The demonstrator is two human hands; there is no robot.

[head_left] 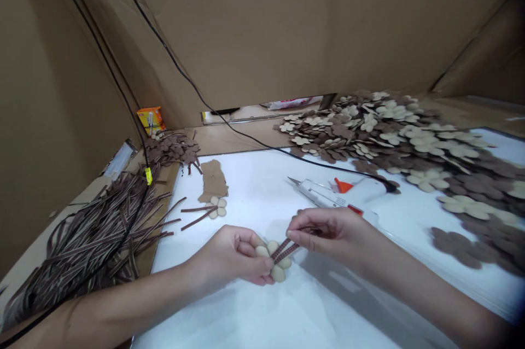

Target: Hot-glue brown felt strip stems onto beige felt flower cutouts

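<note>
Between my two hands is a cream flower piece (279, 273). My left hand (246, 256) pinches its left side. Two brown stitched strips (283, 250) lie over the flower's centre and run up to the right. My right hand (324, 228) is closed on the far part of these strips. Behind my left hand, another cream flower (217, 207) with two brown strips lies on the white board, beside a torn brown paper piece (214, 178). Just beyond my right hand rests a white glue gun (318, 191) with an orange trigger.
Brown strips (94, 234) are heaped at the left, with dark brown flowers (172, 147) behind them. A large pile of brown and cream flowers (369, 124) covers the back right. A black cable (197, 89) crosses the board (254, 174). Cardboard walls surround it; an orange box (150, 117) stands back left.
</note>
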